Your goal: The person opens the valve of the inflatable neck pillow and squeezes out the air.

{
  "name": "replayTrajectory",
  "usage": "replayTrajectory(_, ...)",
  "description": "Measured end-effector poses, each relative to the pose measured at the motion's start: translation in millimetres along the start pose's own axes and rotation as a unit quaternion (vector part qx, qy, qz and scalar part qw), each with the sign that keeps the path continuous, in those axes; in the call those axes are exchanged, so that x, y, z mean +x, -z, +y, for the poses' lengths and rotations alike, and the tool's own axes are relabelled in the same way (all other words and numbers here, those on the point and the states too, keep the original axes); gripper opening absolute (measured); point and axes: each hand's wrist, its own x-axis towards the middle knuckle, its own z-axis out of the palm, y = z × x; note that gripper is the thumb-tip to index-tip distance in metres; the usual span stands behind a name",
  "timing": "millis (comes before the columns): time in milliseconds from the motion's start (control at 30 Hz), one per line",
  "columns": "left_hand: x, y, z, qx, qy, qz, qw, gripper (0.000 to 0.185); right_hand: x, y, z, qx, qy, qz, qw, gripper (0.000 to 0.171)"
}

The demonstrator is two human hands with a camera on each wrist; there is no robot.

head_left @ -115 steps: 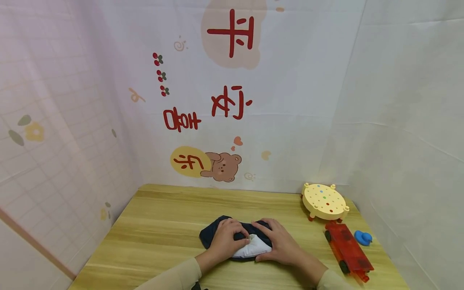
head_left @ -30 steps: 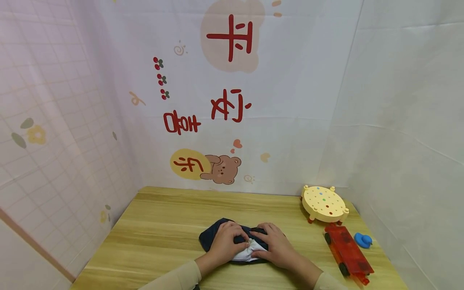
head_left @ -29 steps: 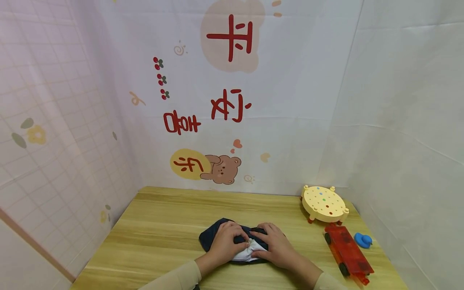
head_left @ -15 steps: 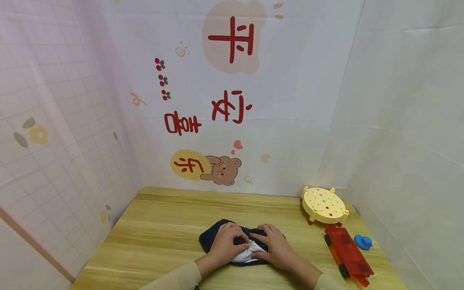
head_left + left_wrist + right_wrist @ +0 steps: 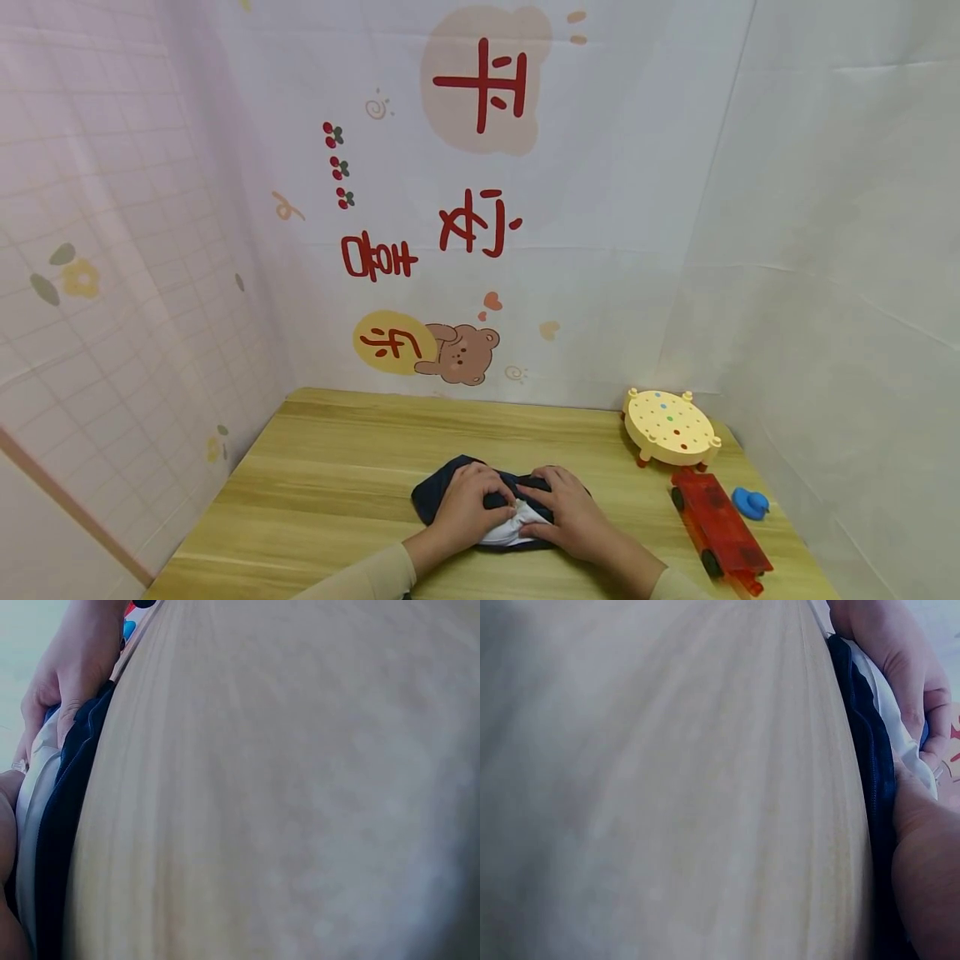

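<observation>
At lower centre of the head view, left hand (image 5: 465, 506) and right hand (image 5: 567, 510) both pinch a bunched dark navy cloth with white lining (image 5: 504, 527) on the light wooden table (image 5: 330, 483). Judgement: keep grips close, fabric pressed flat. Farther right: red translucent toy bus (image 5: 718, 533), round yellow peg stool (image 5: 670, 425).

We cannot see most of the dark cloth bundle (image 5: 450, 492) from the head view — the left hand (image 5: 465, 508) and right hand (image 5: 573, 517) cover its middle, and only a patch of its white lining (image 5: 510, 532) shows. The red toy truck (image 5: 718, 533) is cut off at the bottom edge. In both wrist views the tabletop (image 5: 300, 787) is a blur filling the frame.
</observation>
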Motion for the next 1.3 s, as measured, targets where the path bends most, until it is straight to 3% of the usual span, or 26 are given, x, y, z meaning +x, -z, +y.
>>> replayTrajectory(600,-3.4,0.1,-1.7,-0.002,0.018,-0.005,0.9998,0.011,2,-2,-4,-0.003,0.007,0.009,1.0,0.07)
replayTrajectory(967,-5.8,-0.4,-3.3,-0.016,0.037,-0.016,0.9991,0.012,0,-5,-4,0.004,-0.004,-0.002,1.0,0.073)
replayTrajectory(1133,-2.1,-2.8,-5.8,-0.019,0.035,-0.022,0.9989,0.01,3,6,0,0.013,0.003,-0.017,1.0,0.075)
replayTrajectory(1300,-0.9,-2.8,-7.4,-0.027,0.036,-0.037,0.9983,0.008,16,26,7,0.04,0.034,-0.03,0.998,0.053)
